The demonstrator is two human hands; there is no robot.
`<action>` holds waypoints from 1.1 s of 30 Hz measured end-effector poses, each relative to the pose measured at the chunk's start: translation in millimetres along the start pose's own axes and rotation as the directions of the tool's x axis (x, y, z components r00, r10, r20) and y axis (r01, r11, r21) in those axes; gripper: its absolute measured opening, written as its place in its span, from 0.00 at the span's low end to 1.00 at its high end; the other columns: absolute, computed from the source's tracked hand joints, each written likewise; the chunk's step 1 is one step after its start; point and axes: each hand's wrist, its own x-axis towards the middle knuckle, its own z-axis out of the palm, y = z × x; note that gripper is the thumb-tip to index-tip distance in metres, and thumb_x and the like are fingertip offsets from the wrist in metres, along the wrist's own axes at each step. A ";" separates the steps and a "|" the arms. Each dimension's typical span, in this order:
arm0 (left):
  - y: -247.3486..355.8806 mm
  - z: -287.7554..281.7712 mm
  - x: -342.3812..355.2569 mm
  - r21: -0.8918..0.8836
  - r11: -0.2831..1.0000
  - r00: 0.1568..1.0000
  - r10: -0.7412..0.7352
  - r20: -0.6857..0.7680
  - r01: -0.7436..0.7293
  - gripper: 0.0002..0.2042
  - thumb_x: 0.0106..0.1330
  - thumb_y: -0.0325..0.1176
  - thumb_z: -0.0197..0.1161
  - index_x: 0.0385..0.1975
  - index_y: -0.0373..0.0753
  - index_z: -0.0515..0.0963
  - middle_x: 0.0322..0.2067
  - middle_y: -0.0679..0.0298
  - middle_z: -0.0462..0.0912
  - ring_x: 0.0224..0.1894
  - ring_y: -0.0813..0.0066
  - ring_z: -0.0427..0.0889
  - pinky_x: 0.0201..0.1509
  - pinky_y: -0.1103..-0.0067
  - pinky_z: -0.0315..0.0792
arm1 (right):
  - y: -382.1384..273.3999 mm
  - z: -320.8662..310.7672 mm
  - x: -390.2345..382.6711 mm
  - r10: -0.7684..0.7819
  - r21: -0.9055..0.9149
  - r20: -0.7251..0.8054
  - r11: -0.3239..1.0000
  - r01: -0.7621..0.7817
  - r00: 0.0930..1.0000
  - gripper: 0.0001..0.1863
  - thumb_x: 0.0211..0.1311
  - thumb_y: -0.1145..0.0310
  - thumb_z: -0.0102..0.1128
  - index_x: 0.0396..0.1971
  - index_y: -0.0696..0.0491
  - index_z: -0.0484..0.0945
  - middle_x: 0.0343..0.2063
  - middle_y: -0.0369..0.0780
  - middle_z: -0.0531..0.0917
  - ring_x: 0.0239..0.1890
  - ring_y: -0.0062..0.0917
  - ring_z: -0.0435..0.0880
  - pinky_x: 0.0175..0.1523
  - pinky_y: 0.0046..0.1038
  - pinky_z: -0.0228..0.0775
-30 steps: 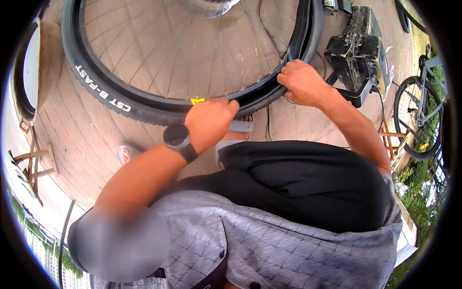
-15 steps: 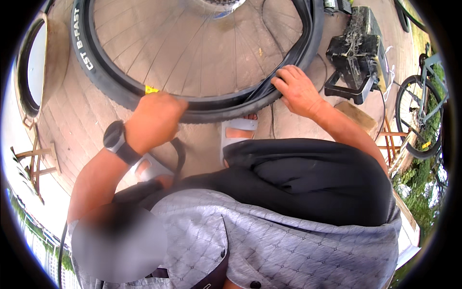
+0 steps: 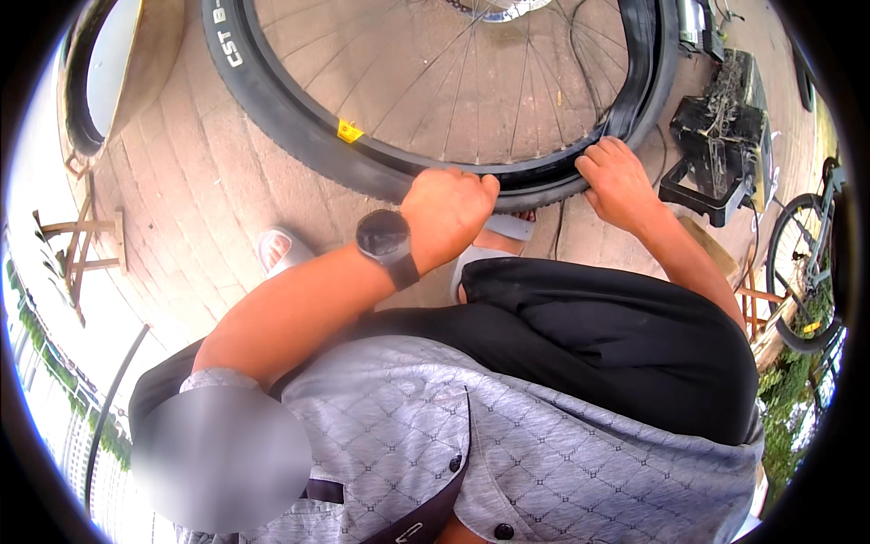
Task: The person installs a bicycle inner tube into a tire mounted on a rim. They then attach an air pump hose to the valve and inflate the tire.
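Black rubber was curved across the upper part of the view: a tyre [image 3: 258,100] was set around a rim [image 3: 295,100] above the paving [image 3: 172,199], in front of the dark trousers [image 3: 598,326]. On the right, a slack black strip, judged to be the tube [image 3: 625,104], was seen between tyre and rim.

The near edge of the tyre was grasped by the left hand [image 3: 449,208], its fingers curled over toward the rim; a watch [image 3: 384,236] was worn on that wrist. Farther right along the same edge, the tyre was clasped by the right hand [image 3: 621,181], just beside the tube; whether the tube was also pinched could not be told. A yellow tag [image 3: 349,131] was seen left of the left hand.

The tyre was judged springy and rather stiff at its edge, not heavy, and well gripped by its rough tread. The tube was judged soft, limp and easily nipped, best touched with flat fingers. For the tyre, the soundest hold was judged to be by tread and side wall together, with the hands set apart.
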 end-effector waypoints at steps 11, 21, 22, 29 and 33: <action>-39.3 -76.7 -19.7 0.120 0.993 0.966 -0.036 0.255 0.005 0.08 0.54 0.22 0.63 0.34 0.36 0.77 0.24 0.52 0.83 0.33 0.49 0.86 0.38 0.59 0.78 | 8.6 4.9 -11.9 -0.085 -0.112 -0.291 0.992 0.054 0.953 0.25 0.44 0.75 0.68 0.47 0.55 0.76 0.46 0.43 0.78 0.59 0.40 0.76 0.75 0.46 0.59; -0.3 -27.0 14.5 -0.092 0.990 0.993 0.109 0.035 -0.106 0.14 0.51 0.26 0.67 0.37 0.35 0.71 0.31 0.52 0.82 0.37 0.49 0.84 0.41 0.60 0.78 | -5.4 3.1 11.4 -0.066 0.001 -0.192 0.998 0.068 0.979 0.13 0.40 0.74 0.66 0.30 0.54 0.75 0.33 0.42 0.78 0.42 0.39 0.79 0.50 0.38 0.71; 8.5 -19.4 23.1 -0.145 0.978 0.988 0.153 -0.004 -0.152 0.15 0.53 0.28 0.68 0.37 0.35 0.71 0.32 0.52 0.81 0.37 0.49 0.84 0.40 0.60 0.78 | -7.3 0.4 10.9 -0.055 0.005 -0.179 0.998 0.057 0.982 0.13 0.40 0.74 0.66 0.29 0.54 0.75 0.32 0.42 0.78 0.41 0.39 0.79 0.49 0.38 0.72; 34.3 15.2 44.0 -0.076 0.997 1.000 0.003 -0.006 -0.003 0.15 0.59 0.37 0.70 0.35 0.35 0.73 0.25 0.51 0.83 0.31 0.49 0.85 0.35 0.61 0.78 | -38.0 -4.7 19.5 -0.060 0.080 -0.135 0.994 0.071 0.989 0.13 0.41 0.70 0.68 0.29 0.54 0.75 0.32 0.44 0.81 0.40 0.39 0.81 0.46 0.37 0.72; 24.9 -22.7 33.0 -0.136 0.989 0.986 -0.035 0.163 0.058 0.11 0.57 0.31 0.67 0.36 0.34 0.74 0.25 0.48 0.84 0.31 0.48 0.87 0.36 0.59 0.78 | -47.8 -14.3 13.1 -0.108 0.207 -0.164 0.968 0.141 0.980 0.26 0.42 0.67 0.74 0.44 0.55 0.76 0.39 0.42 0.78 0.47 0.38 0.78 0.56 0.39 0.71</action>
